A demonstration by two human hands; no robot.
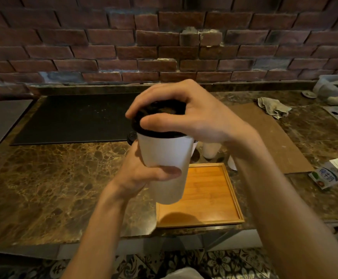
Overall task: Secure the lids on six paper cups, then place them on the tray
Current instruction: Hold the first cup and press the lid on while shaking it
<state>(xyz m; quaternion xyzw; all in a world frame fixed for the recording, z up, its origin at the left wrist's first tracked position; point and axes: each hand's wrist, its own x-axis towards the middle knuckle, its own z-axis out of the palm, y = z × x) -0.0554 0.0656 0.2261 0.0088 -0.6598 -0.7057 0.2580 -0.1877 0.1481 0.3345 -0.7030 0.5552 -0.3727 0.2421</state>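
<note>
The brown marble counter [63, 178] carries a black mat [73, 117] at rear left. A wooden tray [208, 190] sits at the front edge. A brown board [274, 137] lies to the tray's right rear, with white cups [211, 150] standing beside it. A crumpled rag [272, 106] rests at the board's far end. A milk carton [331, 174] lies on its side at right.

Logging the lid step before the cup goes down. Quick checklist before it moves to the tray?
1. Left hand grips the paper cup by its side: ok.
2. Right hand holds the black lid on the cup mouth: ok.
3. Lid seated all round: cannot tell, fingers cover part of the rim.
4. Wooden tray shows bare floor below the cup: ok.
5. Other cups lidded: cannot tell, the right arm hides their tops.
</note>
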